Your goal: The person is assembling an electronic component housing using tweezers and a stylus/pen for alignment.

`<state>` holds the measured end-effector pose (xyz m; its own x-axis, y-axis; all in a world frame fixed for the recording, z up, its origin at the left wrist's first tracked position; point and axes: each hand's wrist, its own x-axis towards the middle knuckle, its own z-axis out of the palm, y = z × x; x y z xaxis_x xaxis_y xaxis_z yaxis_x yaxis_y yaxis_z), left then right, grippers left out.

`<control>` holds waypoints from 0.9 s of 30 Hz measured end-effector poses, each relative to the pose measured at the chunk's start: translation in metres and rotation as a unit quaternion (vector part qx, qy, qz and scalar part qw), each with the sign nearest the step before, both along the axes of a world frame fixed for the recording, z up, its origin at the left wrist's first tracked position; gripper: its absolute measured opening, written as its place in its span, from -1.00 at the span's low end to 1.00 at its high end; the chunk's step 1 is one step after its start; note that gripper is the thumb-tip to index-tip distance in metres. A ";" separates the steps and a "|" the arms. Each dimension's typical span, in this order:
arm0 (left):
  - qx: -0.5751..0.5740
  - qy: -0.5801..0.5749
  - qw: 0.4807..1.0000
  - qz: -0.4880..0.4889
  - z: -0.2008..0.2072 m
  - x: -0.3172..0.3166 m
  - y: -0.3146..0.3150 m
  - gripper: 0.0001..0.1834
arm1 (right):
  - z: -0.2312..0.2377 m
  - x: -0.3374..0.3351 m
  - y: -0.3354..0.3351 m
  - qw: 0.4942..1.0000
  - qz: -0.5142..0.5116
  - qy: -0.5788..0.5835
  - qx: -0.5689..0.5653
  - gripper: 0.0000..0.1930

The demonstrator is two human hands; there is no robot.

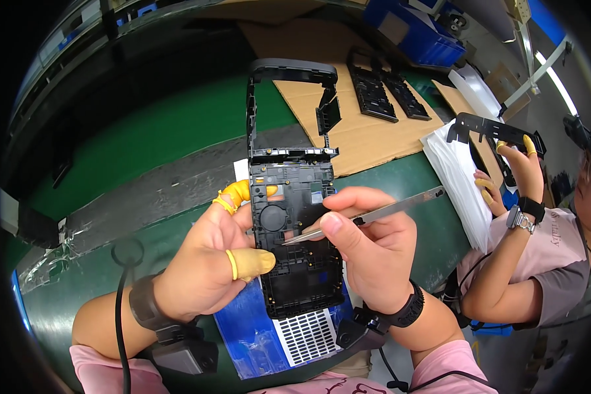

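Observation:
My left hand (pixel 220 249) is closed on the left edge of a black plastic housing (pixel 295 210), with yellow finger cots on the thumb and a finger. The housing is held up lengthwise, an open frame at its top and a ribbed lower part with a round recess. Metal tweezers (pixel 394 207) are pinched in my right hand (pixel 374 240). Their tips touch or hover just over the housing below the round recess; I cannot tell which. Some fingers of my right hand lie beside the housing's right edge.
A blue sheet (pixel 243 328) with a white grid label (pixel 308 338) lies beneath my hands. Farther back, more black housings (pixel 374 92) rest on cardboard (pixel 348 144). At right, a co-worker holds a black part (pixel 486 126) beside stacked white sheets (pixel 458 184). A blue bin (pixel 414 33) stands behind.

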<state>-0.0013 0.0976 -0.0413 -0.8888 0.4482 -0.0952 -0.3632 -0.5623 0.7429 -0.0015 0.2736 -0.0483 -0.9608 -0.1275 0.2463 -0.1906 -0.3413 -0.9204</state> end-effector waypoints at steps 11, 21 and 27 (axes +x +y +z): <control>0.001 0.016 1.000 0.009 -0.004 0.001 0.000 -0.22 | 0.001 -0.001 0.000 1.000 -0.002 0.001 0.004 -0.80; -0.019 -0.019 0.998 0.058 -0.001 -0.001 0.005 -0.44 | 0.002 -0.002 -0.003 1.000 -0.010 0.003 0.022 -0.81; -0.101 0.056 0.984 0.137 -0.010 -0.022 -0.006 -0.53 | 0.001 -0.019 0.011 0.996 -0.053 -0.048 -0.053 -0.83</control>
<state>-0.0230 0.0920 -0.0516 -0.9837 0.1718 -0.0528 -0.1282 -0.4650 0.8760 -0.0201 0.2842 -0.0473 -0.9874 -0.0020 0.1585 -0.1431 -0.4197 -0.8963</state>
